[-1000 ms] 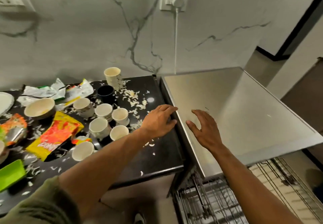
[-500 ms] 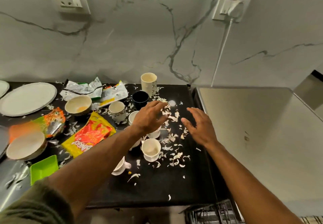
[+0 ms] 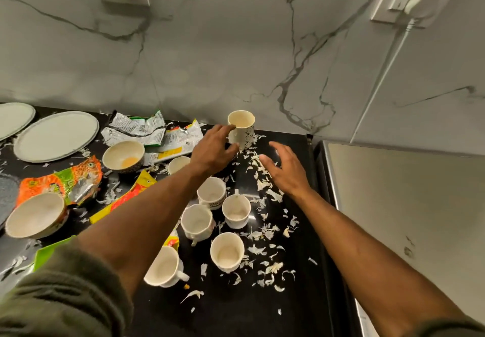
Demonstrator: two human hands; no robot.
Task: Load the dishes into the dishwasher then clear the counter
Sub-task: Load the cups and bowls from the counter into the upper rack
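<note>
My left hand [image 3: 212, 150] reaches to the back of the black counter [image 3: 236, 310], its thumb and fingers curled round a tall cream mug [image 3: 242, 126] that stands upright by the wall. To the mug's right, my right hand [image 3: 286, 171] hovers open over scattered white peels, holding nothing. Several small white cups [image 3: 227, 251] stand in a cluster under my left forearm. Two cream bowls [image 3: 123, 155] [image 3: 35, 214] and two grey plates [image 3: 56, 135] [image 3: 14, 118] sit to the left.
Crumpled snack wrappers [image 3: 65, 181] and white peel scraps [image 3: 265, 234] litter the counter. A green tray [image 3: 44, 254] lies at the lower left. The steel dishwasher top [image 3: 406, 205] adjoins the counter on the right. A plugged-in cord [image 3: 380, 74] runs down the marble wall.
My view swung left from the dishwasher to the counter. My left hand moved forward to the back wall and closed round the tall mug. My right hand followed, staying open.
</note>
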